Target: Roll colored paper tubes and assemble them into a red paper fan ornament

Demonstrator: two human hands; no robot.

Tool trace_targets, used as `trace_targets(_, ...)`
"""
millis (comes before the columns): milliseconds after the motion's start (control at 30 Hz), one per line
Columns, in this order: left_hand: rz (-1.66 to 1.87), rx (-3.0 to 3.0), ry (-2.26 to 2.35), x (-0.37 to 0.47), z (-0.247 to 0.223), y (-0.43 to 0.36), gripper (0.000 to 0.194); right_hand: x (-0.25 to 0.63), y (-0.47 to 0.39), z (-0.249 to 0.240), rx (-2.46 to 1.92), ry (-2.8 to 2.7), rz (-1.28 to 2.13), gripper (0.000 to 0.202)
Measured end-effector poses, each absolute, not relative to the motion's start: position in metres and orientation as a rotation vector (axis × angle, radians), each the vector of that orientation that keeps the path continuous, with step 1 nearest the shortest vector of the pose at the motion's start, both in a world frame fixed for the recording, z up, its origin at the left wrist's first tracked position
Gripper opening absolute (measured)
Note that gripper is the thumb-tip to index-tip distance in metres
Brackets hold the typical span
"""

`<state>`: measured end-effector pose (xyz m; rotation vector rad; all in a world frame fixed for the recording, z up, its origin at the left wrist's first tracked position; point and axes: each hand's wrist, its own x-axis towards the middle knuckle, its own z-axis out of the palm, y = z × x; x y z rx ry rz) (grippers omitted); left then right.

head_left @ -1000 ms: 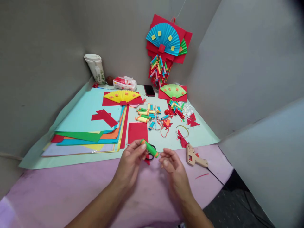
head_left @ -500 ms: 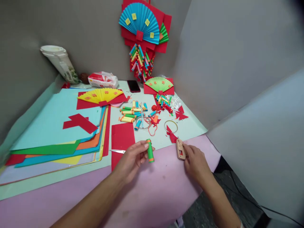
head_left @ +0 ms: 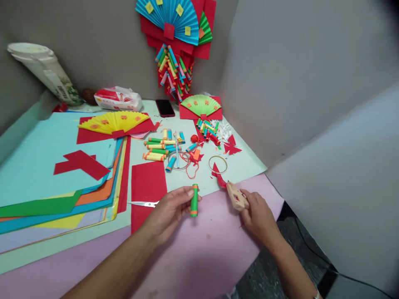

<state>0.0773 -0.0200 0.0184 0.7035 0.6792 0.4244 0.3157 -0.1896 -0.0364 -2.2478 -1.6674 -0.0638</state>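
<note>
My left hand (head_left: 174,207) pinches a green paper tube (head_left: 194,201) with orange bands at its ends, held nearly upright over the pink table cover. In my right hand (head_left: 257,211) is a beige hand-sized tool (head_left: 237,197) with a cut-out in its body and its tip pointing away from me; its exact kind I cannot make out. Red paper scraps (head_left: 220,179) lie just beyond that tip, beside a thin metal ring (head_left: 217,165). Scissors (head_left: 144,204) rest on a red paper sheet (head_left: 148,178), partly hidden behind my left hand.
Several banded paper tubes (head_left: 156,157) and red cord (head_left: 191,170) lie mid-table. Stacked coloured paper (head_left: 46,145) and a yellow folded fan (head_left: 116,122) are left. Behind are a phone (head_left: 165,108), a tissue pack (head_left: 118,99), a leaning cup (head_left: 46,74) and a green fan (head_left: 201,106).
The beige tool has turned in my right hand, its body now slanting away to the left. The green tube stands a little straighter. The view has shifted slightly.
</note>
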Motion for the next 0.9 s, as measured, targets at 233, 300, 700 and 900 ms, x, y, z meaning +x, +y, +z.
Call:
trace_targets(233,0.385,0.692,0.63,0.096,0.025,-0.019,0.016,0.312,-0.196,-0.024,-2.147,-1.59,-0.016,0.052)
trace_targets(300,0.407,0.708,0.637,0.1,0.025,-0.017,0.016,0.309,-0.193,-0.024,-2.183,-1.675,-0.093,0.054)
trace_targets(700,0.356,0.875,0.758,0.126,0.002,-0.016,0.018,0.305,-0.189,-0.037,-2.179,-1.88,-0.191,0.051)
trace_targets(900,0.379,0.966,0.786,0.134,-0.008,-0.016,0.017,0.304,-0.19,-0.038,-2.183,-1.794,-0.123,0.052)
